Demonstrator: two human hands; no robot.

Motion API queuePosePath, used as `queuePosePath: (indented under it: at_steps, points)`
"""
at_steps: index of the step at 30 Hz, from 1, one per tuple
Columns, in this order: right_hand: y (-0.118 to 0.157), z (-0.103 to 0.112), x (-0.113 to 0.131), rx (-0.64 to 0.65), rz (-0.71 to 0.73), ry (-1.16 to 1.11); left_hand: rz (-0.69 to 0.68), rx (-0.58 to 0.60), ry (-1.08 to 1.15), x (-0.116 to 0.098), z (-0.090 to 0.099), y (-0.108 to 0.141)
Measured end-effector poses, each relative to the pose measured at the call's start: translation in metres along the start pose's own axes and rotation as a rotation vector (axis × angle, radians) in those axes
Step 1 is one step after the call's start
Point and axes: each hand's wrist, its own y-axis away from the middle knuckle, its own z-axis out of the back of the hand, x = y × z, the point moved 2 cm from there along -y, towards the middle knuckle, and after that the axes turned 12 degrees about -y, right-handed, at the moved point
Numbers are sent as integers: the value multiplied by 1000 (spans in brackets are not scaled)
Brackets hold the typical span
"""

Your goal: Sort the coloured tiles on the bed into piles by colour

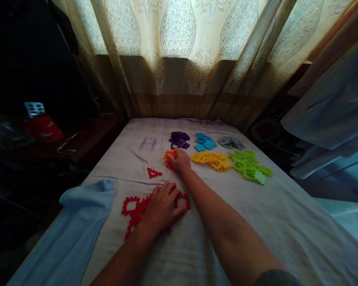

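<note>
My left hand (163, 207) rests palm down on a cluster of red toothed plastic building pieces (131, 214), its fingers spread over them. Some of these pieces have square holes, and the hand hides part of the cluster. Farther out, my right hand (182, 161) closes its fingers around a small stack of orange toothed building pieces (168, 157); the hand covers the stack's right side. Between the two hands and to the left lies a single red triangular piece (153, 173), apart from the others.
Purple (179, 140), blue (205, 142), grey (231, 142), yellow (214, 161) and green pieces (250, 167) lie in separate piles on the sheet-covered surface (226, 222). A light blue cloth (83, 214) lies at left. Curtains (179, 79) hang behind.
</note>
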Motion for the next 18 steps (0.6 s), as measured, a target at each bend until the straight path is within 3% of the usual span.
queuePosePath:
  at_steps: [2,4,6,8,11,14,18]
  points:
    - [4,9,7,-38,10,22,3,-4,-2,0,1,0]
    - [9,19,20,-8,113,28,10,-10,-12,0,1,1]
    - [15,22,39,186,299,25,10,-23,-37,0,1,0]
    - [23,20,58,468,451,62,7,-19,-75,-1,0,-1]
    - [32,11,77,757,483,221,-16,17,-132,-4,3,-3]
    - [35,5,84,831,467,297,-32,49,-158,-4,12,2]
    - [36,7,77,793,418,318,0,90,-179,8,29,22]
